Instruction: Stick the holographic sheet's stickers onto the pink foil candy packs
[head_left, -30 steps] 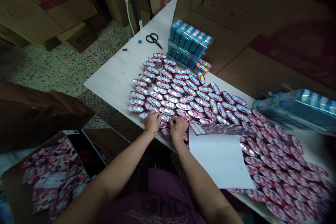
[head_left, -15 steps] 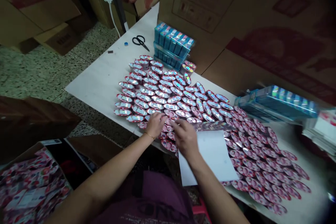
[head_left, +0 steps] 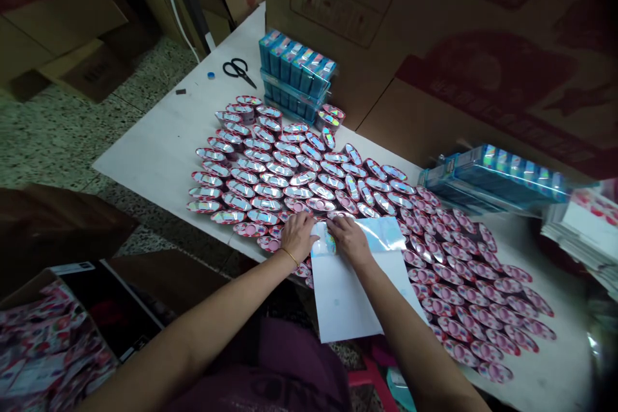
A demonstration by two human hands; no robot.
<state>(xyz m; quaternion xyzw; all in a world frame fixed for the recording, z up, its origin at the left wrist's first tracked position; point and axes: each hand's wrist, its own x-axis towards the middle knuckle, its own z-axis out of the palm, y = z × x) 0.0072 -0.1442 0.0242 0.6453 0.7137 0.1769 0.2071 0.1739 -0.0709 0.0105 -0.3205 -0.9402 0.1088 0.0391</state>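
A white sheet with a shiny strip of stickers (head_left: pixel 383 233) along its top lies over the packs in front of me. My left hand (head_left: pixel 298 238) pinches at the strip's top left corner, thumb stretched toward the right. Beside it my right hand (head_left: pixel 349 241) has its fingers curled down onto the strip, gripping it near the same end. What lies under the fingertips is hidden. Around the sheet stand many oval-ended pink packs (head_left: pixel 477 309). Packs with shiny silver stickers on their ends (head_left: pixel 268 190) fill the left; on the right, the ends show pink circles.
On the white table (head_left: pixel 145 135) are black scissors (head_left: pixel 240 71) and a blue cap (head_left: pixel 211 76). Wrapped blue boxes (head_left: pixel 297 77) stand at the back, before a large carton (head_left: pixel 434 32). More blue boxes (head_left: pixel 502 174) lie right. A carton of pink packets (head_left: pixel 43 347) sits lower left.
The shiny strip, seen nearly edge-on before, now lies flatter and faces me. Both hands have moved from the packs onto its left end. The view has shifted a little.
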